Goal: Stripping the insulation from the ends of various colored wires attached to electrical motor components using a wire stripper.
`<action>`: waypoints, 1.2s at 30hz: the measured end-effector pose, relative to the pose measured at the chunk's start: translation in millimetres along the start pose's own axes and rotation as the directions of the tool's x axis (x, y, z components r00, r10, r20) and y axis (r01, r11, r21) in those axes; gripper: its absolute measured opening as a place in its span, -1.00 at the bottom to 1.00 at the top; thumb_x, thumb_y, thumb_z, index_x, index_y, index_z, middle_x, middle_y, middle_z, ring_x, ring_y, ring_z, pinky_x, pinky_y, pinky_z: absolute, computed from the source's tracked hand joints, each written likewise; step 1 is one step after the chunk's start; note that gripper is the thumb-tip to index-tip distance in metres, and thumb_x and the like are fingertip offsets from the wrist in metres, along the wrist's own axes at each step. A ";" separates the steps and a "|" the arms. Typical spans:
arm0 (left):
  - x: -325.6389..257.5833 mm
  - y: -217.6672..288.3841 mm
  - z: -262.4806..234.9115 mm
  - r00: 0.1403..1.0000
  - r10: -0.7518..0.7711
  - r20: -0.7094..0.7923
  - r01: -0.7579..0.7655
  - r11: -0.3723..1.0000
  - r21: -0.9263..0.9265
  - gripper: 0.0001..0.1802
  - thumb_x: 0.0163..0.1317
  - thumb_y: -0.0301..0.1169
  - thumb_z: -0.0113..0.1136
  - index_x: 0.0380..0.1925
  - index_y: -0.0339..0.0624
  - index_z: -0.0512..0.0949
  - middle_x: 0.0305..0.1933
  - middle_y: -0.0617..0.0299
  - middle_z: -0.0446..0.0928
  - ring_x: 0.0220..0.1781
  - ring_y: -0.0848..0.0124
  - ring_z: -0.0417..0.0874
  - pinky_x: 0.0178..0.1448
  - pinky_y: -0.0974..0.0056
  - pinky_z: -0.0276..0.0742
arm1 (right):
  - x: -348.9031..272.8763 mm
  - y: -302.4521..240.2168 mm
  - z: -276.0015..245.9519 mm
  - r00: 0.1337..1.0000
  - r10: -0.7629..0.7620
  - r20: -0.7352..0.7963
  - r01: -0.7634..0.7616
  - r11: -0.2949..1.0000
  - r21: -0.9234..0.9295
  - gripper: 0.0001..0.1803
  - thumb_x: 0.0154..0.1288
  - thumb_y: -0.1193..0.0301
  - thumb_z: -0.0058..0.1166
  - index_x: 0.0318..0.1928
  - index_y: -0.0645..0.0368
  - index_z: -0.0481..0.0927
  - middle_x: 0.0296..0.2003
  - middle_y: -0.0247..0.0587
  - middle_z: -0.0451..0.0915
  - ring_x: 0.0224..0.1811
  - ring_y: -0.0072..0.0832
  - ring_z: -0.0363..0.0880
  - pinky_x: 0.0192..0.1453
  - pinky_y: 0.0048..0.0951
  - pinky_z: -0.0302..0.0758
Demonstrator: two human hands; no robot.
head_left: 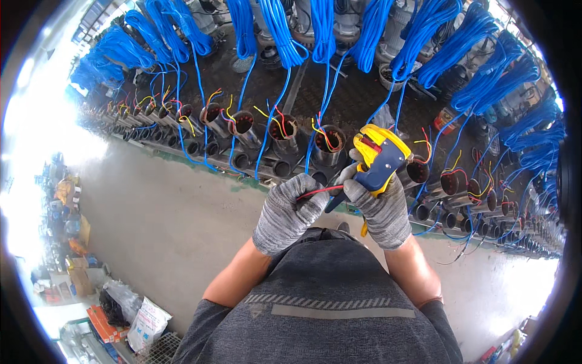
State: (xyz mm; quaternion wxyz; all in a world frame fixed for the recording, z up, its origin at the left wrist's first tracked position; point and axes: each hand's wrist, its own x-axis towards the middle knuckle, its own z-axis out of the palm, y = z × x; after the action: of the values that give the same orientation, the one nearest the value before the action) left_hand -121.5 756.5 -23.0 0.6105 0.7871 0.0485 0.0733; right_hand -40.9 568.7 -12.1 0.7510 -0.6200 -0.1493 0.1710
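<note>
Red wire (318, 192) end hidden inside left grip (290, 212); wire stripper (377, 162) handles covered by right grip (379, 209); far left of frame overexposed, lower-left clutter too small to identify.

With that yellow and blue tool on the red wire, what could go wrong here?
The left hand pinches the thin red wire close to the stripping tool in the right hand, so a slip might nip the glove. The blue cables and loose wires by the row of metal housings could snag a sudden pull.
</note>
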 end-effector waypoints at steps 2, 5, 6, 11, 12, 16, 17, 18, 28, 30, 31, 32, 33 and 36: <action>-1.4 -5.2 2.7 0.998 0.057 -0.037 -0.058 0.998 -0.025 -0.84 0.39 -0.38 0.36 -0.28 -0.20 0.59 -0.44 0.29 0.51 -0.40 0.47 0.43 -0.23 0.29 0.45 | -0.9 3.1 1.1 1.000 0.004 -0.001 -0.004 1.000 0.024 -0.58 0.39 0.45 0.36 0.21 0.17 0.58 -0.08 -0.39 0.68 -0.04 -0.63 0.63 0.12 -0.47 0.58; -2.5 -14.1 4.2 0.998 -0.023 -0.059 0.010 0.979 -0.202 -0.90 0.37 -0.41 0.38 -0.24 -0.12 0.61 -0.34 0.34 0.58 -0.30 0.52 0.54 -0.18 0.33 0.51 | -3.2 8.5 -1.5 1.000 0.011 0.024 -0.011 1.000 -0.021 -0.57 0.44 0.39 0.32 0.25 0.17 0.54 -0.10 -0.30 0.69 -0.07 -0.53 0.68 0.10 -0.43 0.61; -3.2 -16.2 4.0 0.995 -0.089 -0.049 0.074 0.962 -0.263 -0.90 0.36 -0.44 0.39 -0.22 -0.08 0.62 -0.27 0.38 0.63 -0.22 0.56 0.60 -0.13 0.35 0.53 | -4.6 9.8 -3.5 0.996 0.065 0.064 -0.073 0.989 0.129 -0.56 0.46 0.37 0.29 0.26 0.16 0.52 -0.10 -0.25 0.69 -0.08 -0.47 0.70 0.09 -0.40 0.63; -0.3 -17.6 -0.1 0.957 -0.278 -0.079 0.160 0.738 -0.655 -0.88 0.32 -0.44 0.39 -0.31 -0.05 0.59 -0.37 0.44 0.54 -0.33 0.61 0.54 -0.23 0.40 0.46 | -10.4 7.0 -14.8 0.917 0.258 0.306 -0.367 0.846 0.387 -0.32 0.42 0.18 0.34 0.38 0.24 0.40 -0.06 0.04 0.70 -0.02 -0.09 0.77 0.10 -0.05 0.74; 0.5 -16.8 0.6 0.962 -0.256 -0.093 0.131 0.735 -0.665 -0.85 0.31 -0.45 0.39 -0.39 -0.06 0.58 -0.43 0.48 0.49 -0.41 0.66 0.46 -0.28 0.43 0.38 | -10.8 5.7 -14.4 0.902 0.293 0.317 -0.400 0.842 0.362 -0.29 0.40 0.15 0.36 0.38 0.25 0.39 -0.05 0.06 0.70 0.00 -0.08 0.77 0.12 -0.03 0.74; 3.6 -16.3 -0.4 0.975 -0.191 -0.117 0.097 0.829 -0.551 -0.86 0.30 -0.41 0.41 -0.37 -0.07 0.60 -0.44 0.48 0.48 -0.40 0.66 0.44 -0.29 0.42 0.36 | -21.3 -2.9 -8.5 0.856 0.285 0.431 -0.446 0.828 0.340 -0.14 0.36 -0.04 0.37 0.41 0.30 0.36 -0.01 0.11 0.70 0.04 -0.05 0.77 0.19 0.00 0.72; 3.5 -17.0 -1.5 0.978 -0.184 -0.095 0.103 0.831 -0.546 -0.87 0.29 -0.41 0.41 -0.37 -0.08 0.61 -0.45 0.48 0.48 -0.41 0.66 0.43 -0.29 0.42 0.36 | -23.9 -5.7 -9.3 0.849 0.311 0.428 -0.454 0.843 0.289 -0.08 0.34 -0.13 0.35 0.41 0.32 0.36 -0.04 0.09 0.70 0.01 -0.07 0.78 0.19 -0.01 0.71; 3.1 -17.9 -3.0 0.979 -0.189 -0.077 0.119 0.833 -0.540 -0.88 0.29 -0.41 0.41 -0.37 -0.08 0.61 -0.45 0.48 0.48 -0.41 0.66 0.43 -0.29 0.41 0.36 | -25.1 -7.1 -10.2 0.844 0.318 0.432 -0.456 0.849 0.266 -0.07 0.34 -0.15 0.35 0.41 0.32 0.36 -0.05 0.08 0.71 0.00 -0.07 0.78 0.17 -0.02 0.71; -3.5 -19.5 -7.4 0.972 -0.237 0.006 0.192 0.771 -0.608 -0.81 0.26 -0.37 0.47 -0.18 -0.09 0.67 -0.31 0.41 0.66 -0.38 0.59 0.58 -0.31 0.44 0.46 | -24.1 18.0 -20.5 0.829 0.280 0.485 -0.463 0.829 0.313 -0.29 0.51 -0.01 0.23 0.42 0.20 0.43 0.03 -0.20 0.66 0.04 -0.44 0.66 0.20 -0.34 0.59; -4.0 -16.9 -8.9 0.969 -0.245 0.021 0.208 0.771 -0.602 -0.82 0.26 -0.36 0.47 -0.19 -0.08 0.67 -0.31 0.41 0.66 -0.37 0.58 0.60 -0.30 0.44 0.46 | -25.0 18.5 -19.7 0.853 0.286 0.436 -0.431 0.857 0.282 -0.28 0.50 -0.02 0.24 0.42 0.20 0.43 0.00 -0.21 0.67 -0.01 -0.45 0.67 0.15 -0.35 0.61; -3.9 -15.7 -9.5 0.970 -0.240 0.030 0.210 0.776 -0.595 -0.82 0.27 -0.36 0.46 -0.19 -0.08 0.67 -0.30 0.41 0.66 -0.36 0.58 0.61 -0.30 0.45 0.47 | -25.1 17.7 -19.4 0.853 0.283 0.438 -0.426 0.863 0.272 -0.27 0.49 -0.03 0.25 0.43 0.20 0.42 -0.01 -0.21 0.67 -0.03 -0.45 0.68 0.14 -0.35 0.61; -4.1 -14.4 -9.6 0.972 -0.235 0.029 0.207 0.783 -0.586 -0.86 0.30 -0.38 0.44 -0.21 -0.11 0.68 -0.34 0.43 0.63 -0.37 0.61 0.57 -0.30 0.45 0.45 | -25.6 16.1 -19.2 0.848 0.282 0.449 -0.432 0.858 0.277 -0.26 0.48 -0.04 0.25 0.43 0.20 0.42 -0.03 -0.20 0.67 -0.05 -0.45 0.69 0.12 -0.35 0.62; -4.5 -13.1 -9.5 0.974 -0.226 0.025 0.200 0.796 -0.571 -0.90 0.33 -0.39 0.41 -0.23 -0.13 0.69 -0.38 0.44 0.61 -0.38 0.64 0.54 -0.30 0.45 0.43 | -25.5 14.1 -19.2 0.842 0.281 0.461 -0.439 0.854 0.281 -0.24 0.48 -0.05 0.25 0.43 0.20 0.41 -0.05 -0.20 0.67 -0.07 -0.45 0.69 0.10 -0.35 0.63; -4.1 -9.7 -7.8 0.980 -0.200 0.002 0.166 0.809 -0.564 -0.92 0.36 -0.41 0.39 -0.23 -0.16 0.70 -0.42 0.45 0.59 -0.40 0.68 0.51 -0.30 0.46 0.40 | -25.9 9.0 -17.7 0.825 0.287 0.487 -0.469 0.828 0.307 -0.23 0.48 -0.06 0.25 0.44 0.20 0.40 -0.09 -0.20 0.68 -0.13 -0.45 0.70 0.04 -0.35 0.64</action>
State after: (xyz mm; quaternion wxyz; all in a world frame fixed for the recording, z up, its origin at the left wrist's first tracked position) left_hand -126.7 765.7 -30.7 0.8172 0.5622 0.1181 0.0477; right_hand -57.1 543.2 -24.6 0.7639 -0.4123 -0.1389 0.4766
